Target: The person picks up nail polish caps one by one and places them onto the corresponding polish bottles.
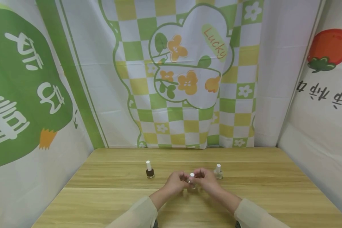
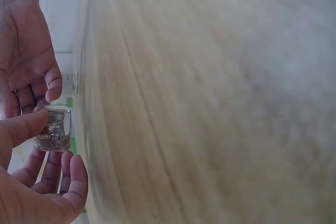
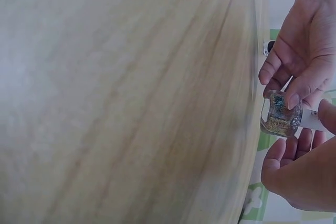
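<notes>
A small nail polish bottle with glittery contents [image 1: 193, 186] is held between both hands above the wooden table, its white cap [image 1: 192, 174] upward. My left hand [image 1: 176, 183] pinches the glass body; its thumb presses on the glitter-filled glass [image 2: 52, 129] in the left wrist view. At the white cap [image 3: 312, 120] is the thumb of my right hand [image 3: 307, 174], which grips the cap from the other side. The right hand [image 1: 207, 181] hides part of the bottle in the head view.
A dark nail polish bottle [image 1: 150, 173] with a white cap stands upright to the left. Behind the right hand stands a pale, clear nail polish bottle [image 1: 218, 174]. The wooden table [image 1: 117, 199] ends at a printed curtain [image 1: 185, 126] at the back.
</notes>
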`<state>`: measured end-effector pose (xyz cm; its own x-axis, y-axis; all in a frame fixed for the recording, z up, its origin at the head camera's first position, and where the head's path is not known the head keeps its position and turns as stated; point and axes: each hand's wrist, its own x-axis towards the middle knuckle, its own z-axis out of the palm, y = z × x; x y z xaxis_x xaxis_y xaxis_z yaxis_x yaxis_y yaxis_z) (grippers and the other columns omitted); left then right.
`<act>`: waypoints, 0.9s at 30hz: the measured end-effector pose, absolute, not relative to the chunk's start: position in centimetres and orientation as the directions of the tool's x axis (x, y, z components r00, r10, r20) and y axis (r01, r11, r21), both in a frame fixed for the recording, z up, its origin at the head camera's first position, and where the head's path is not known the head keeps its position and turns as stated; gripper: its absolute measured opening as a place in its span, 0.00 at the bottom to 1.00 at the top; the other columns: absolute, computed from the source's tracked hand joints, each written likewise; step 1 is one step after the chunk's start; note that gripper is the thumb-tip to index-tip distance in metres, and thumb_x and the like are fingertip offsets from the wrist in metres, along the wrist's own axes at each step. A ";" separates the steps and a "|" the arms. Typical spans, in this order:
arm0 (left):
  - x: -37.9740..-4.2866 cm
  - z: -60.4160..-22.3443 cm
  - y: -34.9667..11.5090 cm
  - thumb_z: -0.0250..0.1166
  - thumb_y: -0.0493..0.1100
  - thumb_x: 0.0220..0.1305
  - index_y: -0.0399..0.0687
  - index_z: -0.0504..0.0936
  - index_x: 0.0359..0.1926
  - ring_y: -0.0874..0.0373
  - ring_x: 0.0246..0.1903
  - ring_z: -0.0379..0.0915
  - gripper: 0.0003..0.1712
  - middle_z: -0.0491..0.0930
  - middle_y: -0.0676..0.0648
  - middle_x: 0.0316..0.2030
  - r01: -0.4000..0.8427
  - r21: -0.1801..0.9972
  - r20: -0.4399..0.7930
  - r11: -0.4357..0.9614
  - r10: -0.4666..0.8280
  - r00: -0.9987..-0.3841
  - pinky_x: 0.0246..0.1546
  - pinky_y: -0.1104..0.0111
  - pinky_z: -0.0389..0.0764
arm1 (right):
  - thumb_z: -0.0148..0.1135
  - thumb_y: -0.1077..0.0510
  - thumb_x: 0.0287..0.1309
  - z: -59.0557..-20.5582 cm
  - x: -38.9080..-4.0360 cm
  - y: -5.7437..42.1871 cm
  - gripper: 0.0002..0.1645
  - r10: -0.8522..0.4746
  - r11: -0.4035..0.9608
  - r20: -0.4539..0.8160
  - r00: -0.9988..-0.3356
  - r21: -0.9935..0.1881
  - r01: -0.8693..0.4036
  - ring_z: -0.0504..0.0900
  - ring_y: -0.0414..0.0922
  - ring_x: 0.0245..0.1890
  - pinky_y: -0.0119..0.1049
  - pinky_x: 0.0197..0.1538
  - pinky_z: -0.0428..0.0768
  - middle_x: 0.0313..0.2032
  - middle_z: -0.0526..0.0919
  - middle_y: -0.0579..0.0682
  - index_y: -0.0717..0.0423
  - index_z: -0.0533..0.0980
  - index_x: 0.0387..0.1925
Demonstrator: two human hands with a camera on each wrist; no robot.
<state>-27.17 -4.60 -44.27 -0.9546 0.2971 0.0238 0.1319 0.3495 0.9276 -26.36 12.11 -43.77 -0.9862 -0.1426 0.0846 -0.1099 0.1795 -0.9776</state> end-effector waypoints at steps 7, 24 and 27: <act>-27.4 -44.6 -4.5 0.71 0.29 0.50 0.40 0.81 0.36 0.56 0.34 0.74 0.11 0.79 0.51 0.30 0.125 0.926 0.018 0.357 0.287 -0.958 0.35 0.64 0.78 | 0.71 0.63 0.52 -43.7 -26.3 12.1 0.15 -0.153 0.209 0.054 -0.987 -0.974 -0.085 0.77 0.45 0.36 0.38 0.40 0.77 0.35 0.80 0.52 0.66 0.76 0.39; -27.3 -44.5 -4.2 0.69 0.24 0.46 0.36 0.81 0.35 0.57 0.29 0.76 0.13 0.79 0.48 0.27 0.110 0.929 0.001 0.353 0.294 -0.956 0.32 0.66 0.80 | 0.71 0.67 0.50 -44.1 -26.4 11.8 0.13 -0.138 0.250 0.042 -0.990 -0.965 -0.076 0.77 0.44 0.34 0.35 0.37 0.76 0.32 0.80 0.51 0.67 0.76 0.37; -27.3 -44.5 -4.2 0.69 0.23 0.46 0.36 0.81 0.35 0.57 0.28 0.76 0.13 0.79 0.48 0.27 0.122 0.928 0.012 0.353 0.298 -0.955 0.32 0.66 0.79 | 0.71 0.68 0.49 -44.2 -26.4 11.7 0.13 -0.130 0.238 0.050 -0.990 -0.968 -0.080 0.77 0.43 0.33 0.35 0.37 0.75 0.31 0.80 0.50 0.67 0.76 0.36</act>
<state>-27.34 -4.16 -44.46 -0.9546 0.2977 0.0122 0.1218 0.3526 0.9278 -26.45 11.74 -44.23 -0.9903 -0.1296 0.0500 -0.0801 0.2382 -0.9679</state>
